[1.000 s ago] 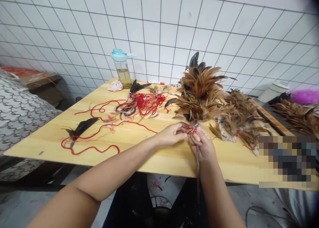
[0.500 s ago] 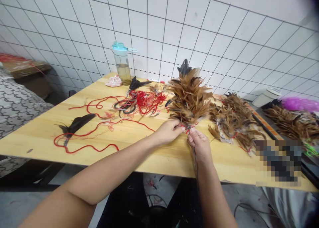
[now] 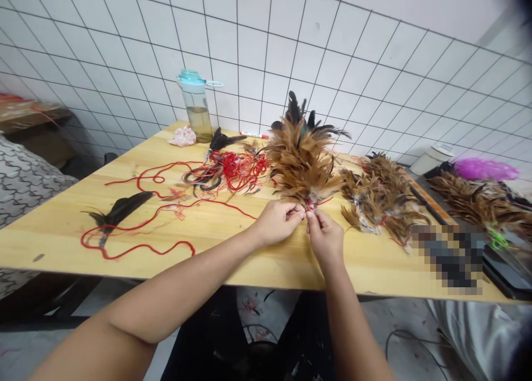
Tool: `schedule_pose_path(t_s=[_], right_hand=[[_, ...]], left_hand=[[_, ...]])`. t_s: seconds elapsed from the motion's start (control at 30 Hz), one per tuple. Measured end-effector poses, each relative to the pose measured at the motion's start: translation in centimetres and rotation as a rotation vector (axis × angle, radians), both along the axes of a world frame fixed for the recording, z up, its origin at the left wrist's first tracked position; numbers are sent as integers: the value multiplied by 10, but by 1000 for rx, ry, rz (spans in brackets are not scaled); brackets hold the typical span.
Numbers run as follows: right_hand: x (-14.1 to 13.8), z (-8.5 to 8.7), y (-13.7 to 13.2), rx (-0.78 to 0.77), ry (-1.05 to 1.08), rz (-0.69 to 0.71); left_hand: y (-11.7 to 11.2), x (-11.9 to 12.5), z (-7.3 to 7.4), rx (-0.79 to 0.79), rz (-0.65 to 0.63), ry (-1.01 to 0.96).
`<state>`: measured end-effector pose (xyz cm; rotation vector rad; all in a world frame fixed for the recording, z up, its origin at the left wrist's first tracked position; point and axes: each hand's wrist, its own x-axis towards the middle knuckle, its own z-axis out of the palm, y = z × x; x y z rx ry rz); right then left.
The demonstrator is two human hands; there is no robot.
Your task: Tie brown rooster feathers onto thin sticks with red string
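Note:
A full feather duster (image 3: 305, 159) of brown feathers with black tips stands in front of me, its base toward my hands. Red string (image 3: 311, 206) shows around that base. My left hand (image 3: 277, 221) is closed in a pinch at the left of the base, on the string. Close beside it, my right hand (image 3: 326, 235) pinches the duster's base between thumb and fingers. The fingertips almost meet, and the exact grip is partly hidden.
On the wooden table (image 3: 233, 259) lie a tangle of red string (image 3: 236, 169), loose black feathers (image 3: 124, 210) and brown feather bundles (image 3: 382, 195). A water bottle (image 3: 197, 109) and a marker (image 3: 254, 135) are near the tiled wall. A blurred patch covers something at right.
The duster has turned and tilted left, showing more black feathers at its top. Both hands stay at its base, closer together. The rod below my right hand no longer shows. The view has shifted slightly.

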<state>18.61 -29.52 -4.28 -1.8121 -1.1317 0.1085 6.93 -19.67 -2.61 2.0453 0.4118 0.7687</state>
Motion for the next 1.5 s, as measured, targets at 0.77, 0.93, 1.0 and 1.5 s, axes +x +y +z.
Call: schedule_pose_path(t_s=[0.77,0.93,1.0,1.5], right_hand=[[7,0,-7,-72,-250,-314],[4,2,-9,-53,-285,-326],[0,2,-8,-64,-321,-314],[10,-13,-31,-452,-820,-168]], left_hand=[[-1,-6,10,80,-64,85],[4,-1,0,-30,-18,79],[3,2,-5,-105,-110,38],[4,-48,121,172,-437,214]])
